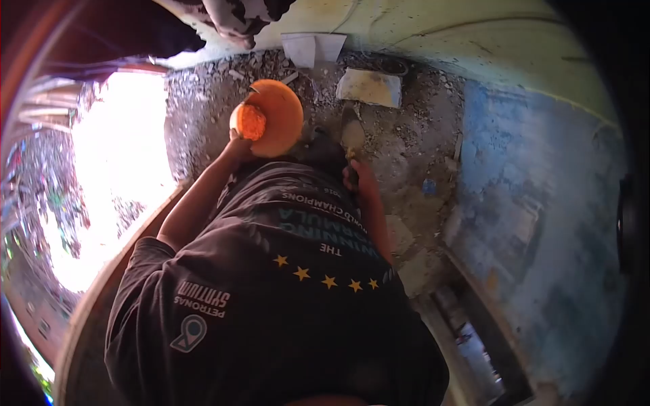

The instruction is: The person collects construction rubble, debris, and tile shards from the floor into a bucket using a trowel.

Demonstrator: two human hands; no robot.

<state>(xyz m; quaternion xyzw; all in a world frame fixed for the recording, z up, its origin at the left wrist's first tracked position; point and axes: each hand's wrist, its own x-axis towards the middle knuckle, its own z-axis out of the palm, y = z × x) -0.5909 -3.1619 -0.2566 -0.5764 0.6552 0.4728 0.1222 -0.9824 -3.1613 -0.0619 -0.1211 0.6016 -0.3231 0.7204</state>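
An orange bucket (284, 115) is tipped so that its mouth shows, with a bright, grainy-looking patch at its bottom. My left hand (237, 147) is closed on the bucket at its lower left side. Over the dirt floor, my right hand (363, 178) wraps round the dark handle of a trowel (353, 132). The trowel's blade points away from me, close over the rubble. A dark shoe or trouser leg shows between the bucket and the trowel.
Broken rubble covers the floor (420, 145). A yellowish slab (369, 88) lies ahead, near a folded white sheet (313, 49) against the wall. Cloth (240, 17) hangs at the top. A bright doorway (118, 162) is on the left, a blue wall (542, 176) on the right.
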